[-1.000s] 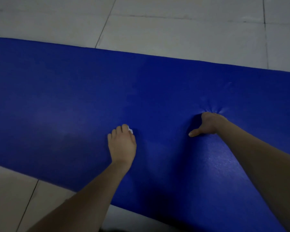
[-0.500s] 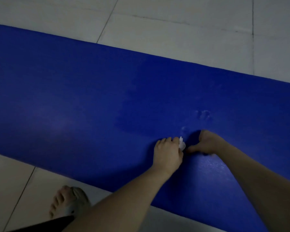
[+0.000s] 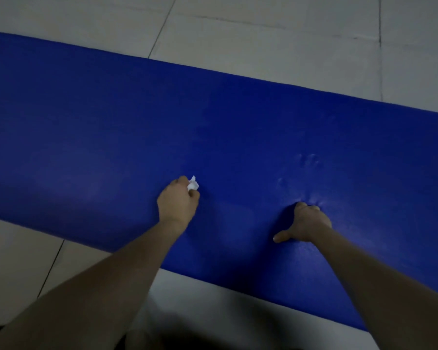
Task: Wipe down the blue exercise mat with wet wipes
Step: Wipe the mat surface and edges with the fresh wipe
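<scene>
White wipe crumpled in left hand, grip tight, on blue mat.

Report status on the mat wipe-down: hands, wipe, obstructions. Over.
Left hand grips crumpled wipe on blue mat. Right hand presses mat, denting it, thumb out. Nothing seen blocking.

Matt blue foam mat, crumpled white wipe, smooth pale floor tiles

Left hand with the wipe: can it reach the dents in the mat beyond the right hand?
Probably yes. Only bare mat lies between the left hand, gripping the wipe, and the dents. The right hand presses the mat nearer the person, beside that path rather than across it.
</scene>
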